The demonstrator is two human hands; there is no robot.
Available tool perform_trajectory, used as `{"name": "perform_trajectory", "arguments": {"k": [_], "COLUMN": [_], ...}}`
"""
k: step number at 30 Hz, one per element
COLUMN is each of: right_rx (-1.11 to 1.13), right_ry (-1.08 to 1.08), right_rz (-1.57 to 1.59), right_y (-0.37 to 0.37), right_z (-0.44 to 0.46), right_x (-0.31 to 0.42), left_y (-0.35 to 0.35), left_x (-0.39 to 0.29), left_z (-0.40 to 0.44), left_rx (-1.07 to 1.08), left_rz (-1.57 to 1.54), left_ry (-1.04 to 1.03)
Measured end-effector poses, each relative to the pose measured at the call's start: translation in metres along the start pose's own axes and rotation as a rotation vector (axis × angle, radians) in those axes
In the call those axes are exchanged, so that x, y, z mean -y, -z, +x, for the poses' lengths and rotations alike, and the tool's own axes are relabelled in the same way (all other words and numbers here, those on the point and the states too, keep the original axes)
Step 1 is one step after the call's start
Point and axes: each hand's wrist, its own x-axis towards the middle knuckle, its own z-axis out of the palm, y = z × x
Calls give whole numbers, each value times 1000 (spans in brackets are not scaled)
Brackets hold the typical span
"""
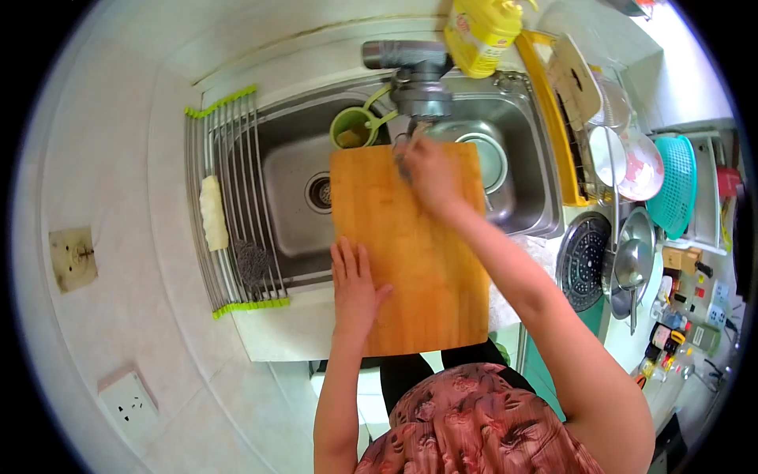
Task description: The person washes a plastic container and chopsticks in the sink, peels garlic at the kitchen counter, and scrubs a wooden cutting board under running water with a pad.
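Note:
A wooden cutting board (407, 261) lies across the front of the double sink, from the far basins to the near counter edge. My left hand (357, 296) rests on its left edge, fingers stretched out and thumb apart. Near the board's far edge, below the faucet (421, 99), my right hand (433, 175) is closed around a small grey scrubber (403, 162), partly hidden by the fingers. Just beyond the board, a green handled cup (351, 126) sits in the left basin. A round pale-green pot or bowl (491, 162) stands in the right basin, partly covered by the board.
At left, a metal roll-up rack (237, 142) with green ends carries a pale cloth roll (212, 213) and a dark scouring pad (253, 265). A yellow detergent bottle (482, 35) stands behind the faucet. Dishes, a teal basket (673, 186) and pot lids (584, 261) crowd the right.

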Motion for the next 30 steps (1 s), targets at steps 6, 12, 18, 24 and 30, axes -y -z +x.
{"name": "perform_trajectory", "arguments": {"k": [6, 12, 18, 24, 30], "right_rx": [266, -72, -22, -206, -4], "right_ry": [28, -8, -104, -382, -264], "right_rz": [158, -53, -40, 162, 375], "right_y": [69, 61, 96, 72, 47], "right_z": [-68, -36, -88, -60, -9], "right_x": [-4, -25, -26, -35, 7], "left_y": [-1, 2, 2, -4, -30], "left_x": [0, -5, -5, -15, -58], "left_z": [-1, -2, -3, -23, -87], "left_rx": [1, -14, -10, -35, 37], "left_rz": [-8, -4, -4, -56, -29], "left_ry": [-7, -1, 24, 83, 233]}}
